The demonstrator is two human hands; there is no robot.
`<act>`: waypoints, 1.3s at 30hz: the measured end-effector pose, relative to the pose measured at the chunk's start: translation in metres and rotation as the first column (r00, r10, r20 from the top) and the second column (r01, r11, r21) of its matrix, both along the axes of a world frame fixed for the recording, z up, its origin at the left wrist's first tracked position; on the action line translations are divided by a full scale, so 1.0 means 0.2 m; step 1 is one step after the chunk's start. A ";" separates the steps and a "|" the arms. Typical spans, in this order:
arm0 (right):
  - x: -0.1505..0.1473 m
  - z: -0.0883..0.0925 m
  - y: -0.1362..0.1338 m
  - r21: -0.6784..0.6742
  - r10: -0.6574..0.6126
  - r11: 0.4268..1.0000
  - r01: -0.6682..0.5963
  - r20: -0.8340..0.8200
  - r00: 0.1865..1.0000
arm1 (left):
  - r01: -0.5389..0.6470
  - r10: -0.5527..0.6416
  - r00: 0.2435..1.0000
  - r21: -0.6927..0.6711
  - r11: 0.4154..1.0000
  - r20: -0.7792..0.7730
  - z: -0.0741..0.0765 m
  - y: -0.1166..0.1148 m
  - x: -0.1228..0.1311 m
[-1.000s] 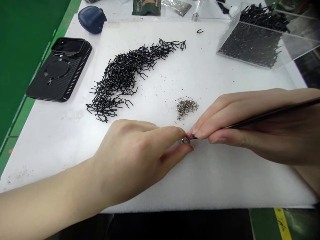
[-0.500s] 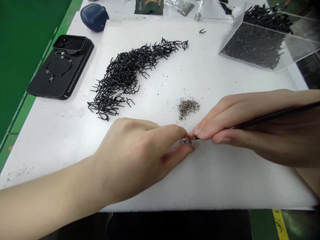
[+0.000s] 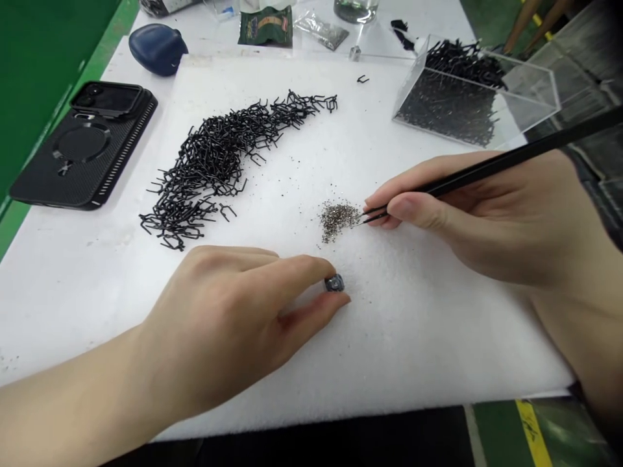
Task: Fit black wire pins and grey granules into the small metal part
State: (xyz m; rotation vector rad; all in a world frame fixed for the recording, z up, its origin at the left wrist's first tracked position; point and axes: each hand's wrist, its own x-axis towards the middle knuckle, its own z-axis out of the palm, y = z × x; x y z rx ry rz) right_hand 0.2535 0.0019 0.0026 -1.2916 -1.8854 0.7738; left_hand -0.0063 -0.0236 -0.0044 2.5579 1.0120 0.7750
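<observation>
My left hand [image 3: 228, 318] rests on the white foam pad [image 3: 413, 337] and pinches a small grey metal part [image 3: 335, 283] between thumb and forefinger. My right hand [image 3: 487, 214] grips black tweezers [image 3: 487, 165], whose tips touch the edge of a little heap of tiny silvery pieces [image 3: 337, 218]. The two hands are apart, the right one up and to the right of the left. A long pile of black bent wire clips [image 3: 219, 155] lies on the pad beyond my left hand.
A clear plastic box [image 3: 467, 97] with more black clips stands at the back right. A black phone [image 3: 82, 152] and a dark blue case [image 3: 156, 47] lie at the left. One stray clip [image 3: 362, 79], a green packet [image 3: 265, 26] and bags sit along the far edge.
My right hand has drawn the tweezers away from the part in my left fingers and carried them up to the silvery heap. The left hand keeps its pinch.
</observation>
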 end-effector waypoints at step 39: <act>-0.05 0.03 -0.07 -0.068 0.215 0.970 -0.233 -0.197 0.956 | 0.004 -0.004 1.000 -0.004 1.000 0.021 0.01 0.00 0.00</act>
